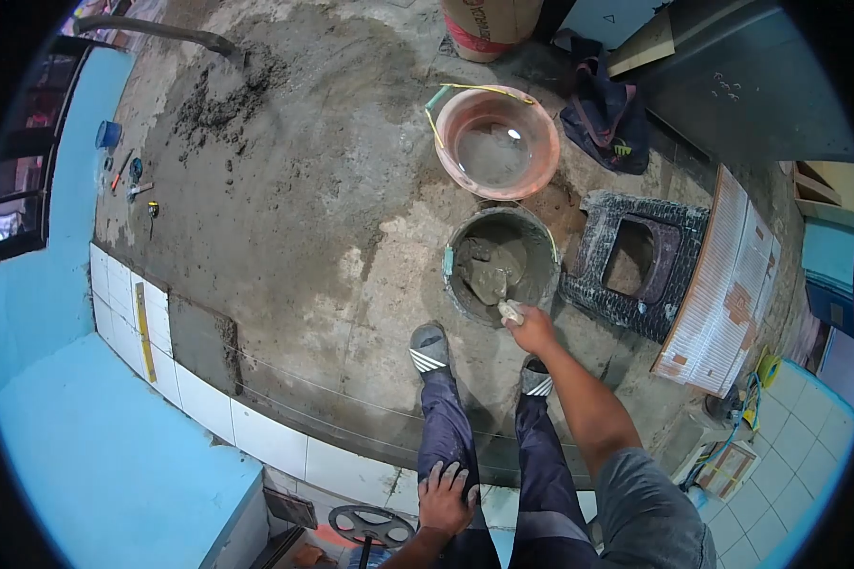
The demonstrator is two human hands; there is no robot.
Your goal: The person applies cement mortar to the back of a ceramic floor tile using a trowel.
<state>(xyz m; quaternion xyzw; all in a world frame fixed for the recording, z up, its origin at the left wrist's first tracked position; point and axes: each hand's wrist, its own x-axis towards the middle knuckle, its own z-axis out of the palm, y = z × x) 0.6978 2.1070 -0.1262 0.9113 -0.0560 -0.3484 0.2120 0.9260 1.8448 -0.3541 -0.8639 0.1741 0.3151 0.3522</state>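
Note:
My right hand is closed round the pale handle of a trowel, whose blade dips into wet grey mortar. That mortar lies in a dark bucket standing before my feet, with a light grip on its wire handle. Resting on my left thigh, my left hand has its fingers spread and holds nothing. Just beyond the mortar bucket stands an orange bucket of cloudy water, its yellow handle folded to one side.
A black plastic stool lies right of the buckets, beside a white ribbed panel. White tiles and a yellow level line the left edge. A hoe rests by a mortar heap. A dark bag sits behind.

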